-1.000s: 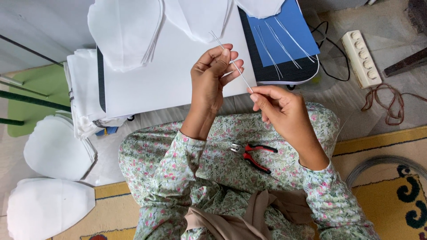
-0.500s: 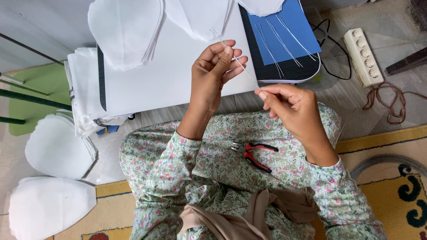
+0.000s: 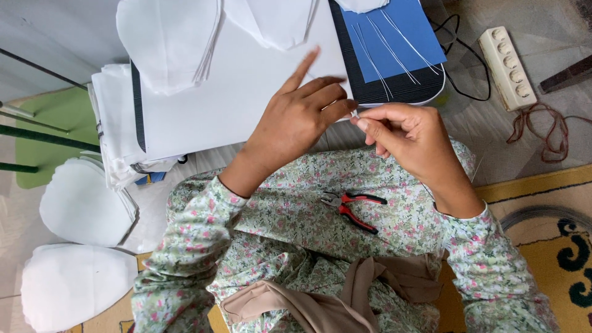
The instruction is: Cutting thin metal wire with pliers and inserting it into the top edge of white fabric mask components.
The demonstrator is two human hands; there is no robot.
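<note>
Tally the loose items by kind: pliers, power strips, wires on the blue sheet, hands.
Pliers: 1
Power strip: 1
Wires on blue sheet: about 5, thin and hard to separate
Hands: 2, left hand, right hand
Total: about 9

I sit on a grey floor [image 3: 555, 80] by my yellow rug [image 3: 542, 203], a green stool [image 3: 55, 129] near me.

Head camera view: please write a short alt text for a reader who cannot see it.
Two hands, the left hand and the right hand, meet fingertip to fingertip, pinching a small white piece above a floral lap. Red-handled pliers lie on the lap; thin white wires rest on a blue sheet.
</note>
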